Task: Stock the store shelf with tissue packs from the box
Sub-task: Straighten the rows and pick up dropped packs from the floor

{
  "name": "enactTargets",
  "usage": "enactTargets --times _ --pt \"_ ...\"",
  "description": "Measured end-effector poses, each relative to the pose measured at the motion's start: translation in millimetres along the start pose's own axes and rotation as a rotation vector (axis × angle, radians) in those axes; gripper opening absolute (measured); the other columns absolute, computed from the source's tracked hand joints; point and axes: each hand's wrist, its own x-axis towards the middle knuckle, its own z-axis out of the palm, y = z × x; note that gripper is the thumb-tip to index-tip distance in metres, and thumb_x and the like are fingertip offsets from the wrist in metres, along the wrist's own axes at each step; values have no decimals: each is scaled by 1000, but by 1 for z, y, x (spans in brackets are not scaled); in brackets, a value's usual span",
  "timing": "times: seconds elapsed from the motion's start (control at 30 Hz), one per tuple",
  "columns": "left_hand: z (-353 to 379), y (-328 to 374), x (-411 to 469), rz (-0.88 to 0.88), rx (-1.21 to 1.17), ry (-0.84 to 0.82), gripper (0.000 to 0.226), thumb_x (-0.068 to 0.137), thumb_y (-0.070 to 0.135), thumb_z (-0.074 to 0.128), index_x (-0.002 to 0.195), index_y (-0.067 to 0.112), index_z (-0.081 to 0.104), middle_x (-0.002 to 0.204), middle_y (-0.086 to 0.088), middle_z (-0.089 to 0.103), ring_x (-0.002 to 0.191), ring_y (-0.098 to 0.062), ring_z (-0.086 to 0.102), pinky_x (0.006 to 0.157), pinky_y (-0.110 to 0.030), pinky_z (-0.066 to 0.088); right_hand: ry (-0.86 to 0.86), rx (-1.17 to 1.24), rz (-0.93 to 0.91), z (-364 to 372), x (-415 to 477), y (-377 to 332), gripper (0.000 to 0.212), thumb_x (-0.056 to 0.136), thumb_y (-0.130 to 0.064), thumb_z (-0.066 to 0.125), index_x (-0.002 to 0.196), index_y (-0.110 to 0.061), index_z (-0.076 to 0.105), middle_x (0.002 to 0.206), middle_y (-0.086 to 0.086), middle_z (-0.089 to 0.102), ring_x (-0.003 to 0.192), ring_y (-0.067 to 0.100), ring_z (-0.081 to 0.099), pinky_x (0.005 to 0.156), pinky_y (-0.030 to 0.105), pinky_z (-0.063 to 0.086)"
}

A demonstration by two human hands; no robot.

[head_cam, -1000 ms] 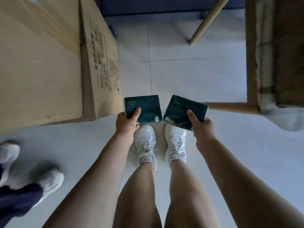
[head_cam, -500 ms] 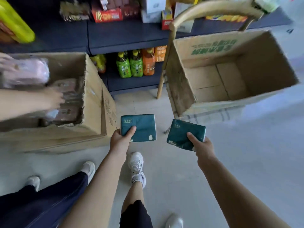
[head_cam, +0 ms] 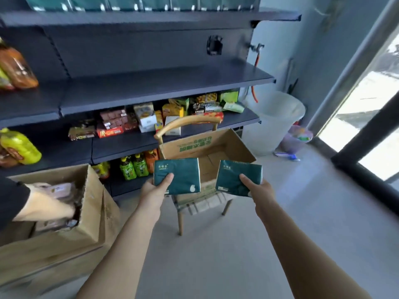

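My left hand [head_cam: 156,187] grips a dark green tissue pack [head_cam: 180,174] by its lower left corner, thumb on top. A second green tissue pack [head_cam: 234,175] is held in my right hand [head_cam: 258,187] the same way. Both packs hover in front of an open cardboard box [head_cam: 239,145] that stands on a wooden chair [head_cam: 183,124]; what shows of its inside is bare. Beyond it rises the dark store shelf [head_cam: 164,83], whose middle board is mostly bare. More green packs [head_cam: 129,2] line the top shelf.
Another person's arm [head_cam: 43,207] reaches into a large cardboard box [head_cam: 86,225] at the left. Snack boxes [head_cam: 149,117] and drink bottles [head_cam: 133,167] fill the lower shelves. A white bucket [head_cam: 274,119] and a glass door [head_cam: 371,108] are at the right.
My view has lifted from the floor and my feet to the shelves. Both hands keep the same packs and now hold them higher, in front of the chair's box.
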Motion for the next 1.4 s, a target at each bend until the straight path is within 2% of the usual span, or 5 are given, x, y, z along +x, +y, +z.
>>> enactTargets --times 0.3,0.5,0.63,1.03,1.4 --pt "116 102 37 167 -22 -143 19 79 30 73 93 21 63 101 -2 70 102 -25 63 98 -46 46 24 44 -215 -39 72 -125 27 80 -24 74 100 -14 59 82 -3 63 73 11 59 58 22 46" --pt "195 159 94 240 -4 -108 36 79 36 72 104 11 61 103 -4 68 100 -25 62 95 -43 48 11 63 -307 -40 151 -203 20 84 -20 70 96 -10 56 74 -2 57 63 7 50 42 10 39" --pt "239 196 129 288 23 -108 38 78 40 72 102 12 61 102 -4 68 92 -23 60 95 -47 46 -2 90 -364 -35 201 -251 34 81 -19 74 109 -4 62 84 0 65 73 11 60 55 15 46" --pt "385 263 197 447 -53 -35 28 82 28 71 101 10 58 102 -8 66 97 -25 62 92 -40 49 -131 88 -506 -57 364 -373 21 84 -16 71 100 -11 59 78 -3 61 68 7 57 44 9 44" --pt "504 304 231 520 -147 177 13 86 25 66 90 16 58 96 -4 65 90 -20 61 75 -26 49 -378 -80 -625 -64 518 -488 37 75 -34 77 102 -11 64 93 6 70 89 26 67 84 43 56"
